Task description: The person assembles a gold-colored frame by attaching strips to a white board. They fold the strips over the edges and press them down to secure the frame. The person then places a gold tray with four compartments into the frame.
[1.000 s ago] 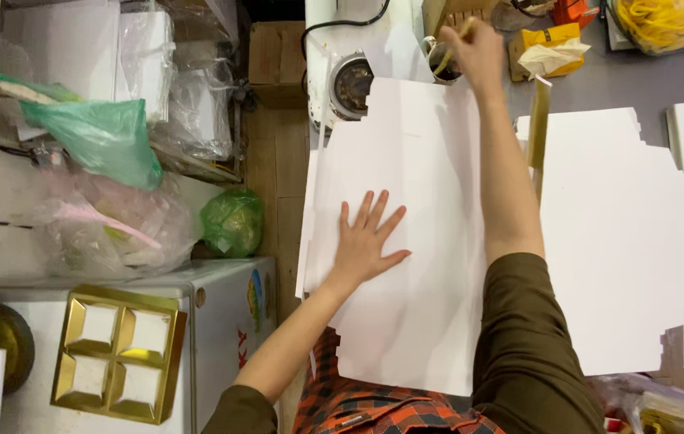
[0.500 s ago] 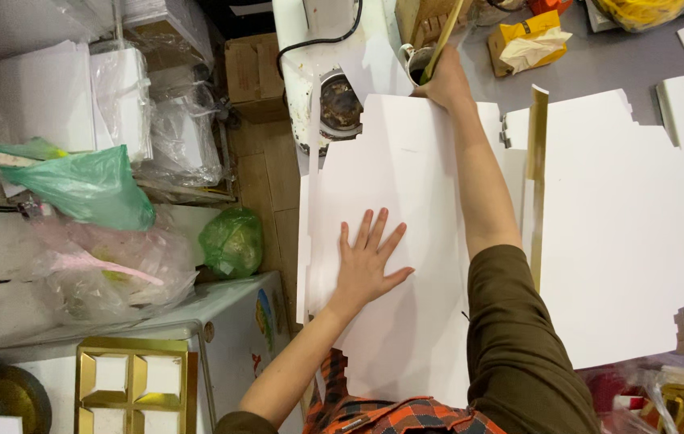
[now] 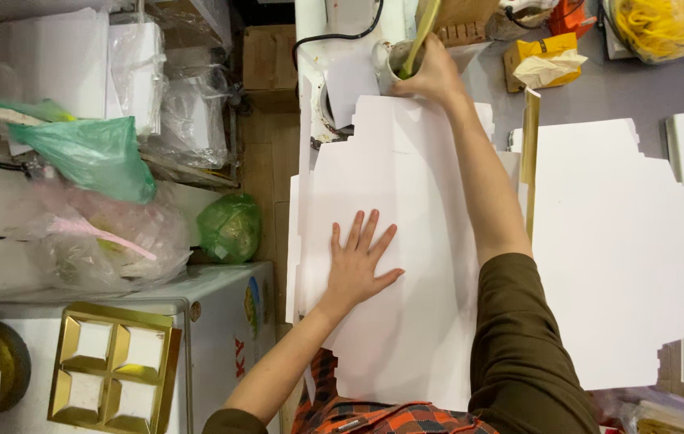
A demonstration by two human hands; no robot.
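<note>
White cardboard sheet (image 3: pixel 414 321) lying flat in the middle of the table, left hand (image 3: pixel 355 265) spread open, palm pressed on it, right hand (image 3: pixel 432 74) stretched far, fist wrapped around a yellow-green stick (image 3: pixel 420 32) in a small cup (image 3: pixel 392 60), gold tray (image 3: pixel 113 370) near left

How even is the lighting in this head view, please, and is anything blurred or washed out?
Head view: light is soft and even, with faint shadow beside the left hand; the white card sheet is bright enough to lose surface detail; the right hand at the cup looks slightly soft; the gold tray shows mild glare.
</note>
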